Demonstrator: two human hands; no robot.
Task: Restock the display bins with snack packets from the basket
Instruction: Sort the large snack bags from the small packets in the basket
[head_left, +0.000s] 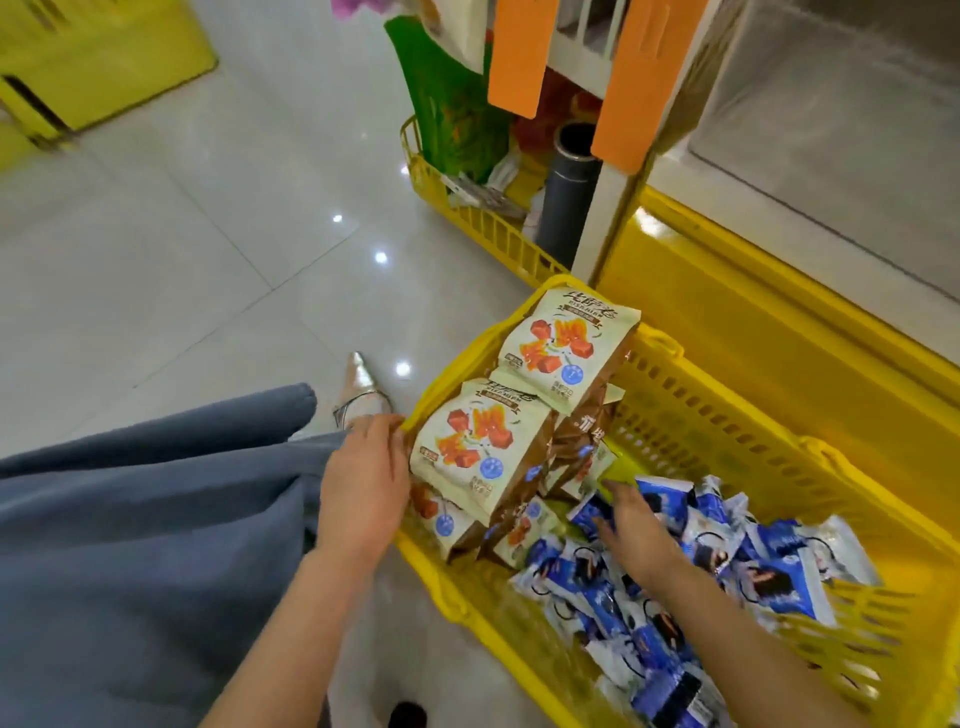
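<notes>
A yellow plastic basket (727, 410) is sitting on the pale tiled floor (182, 234), pressed up against a yellow display unit (779, 332) on its far side. Inside it, cream-and-brown snack packets (483, 447) printed with red cubes are standing stacked at the end nearer the person's left, and a loose heap of small blue-and-white packets (737, 551) is lying across the rest of the basket floor. The left hand (363, 483) is resting against the outer wall of the basket near its rim, fingers loosely curled and touching the side of the cream packets; whether it is actually gripping the rim or a packet cannot be told. The right hand (628, 525) is reaching down into the basket, palm down with fingers spread, lying on the blue-and-white packets just beside the cream stack, and it is not closed around any of them. A grey-blue skirt (130, 519) is filling the lower left, with a silvery pointed shoe (361, 389) showing beyond it. Farther off, a second yellow basket (467, 218) is holding a green bag (447, 104) and a dark cylinder (569, 197), with orange tags (519, 52) hanging above.
</notes>
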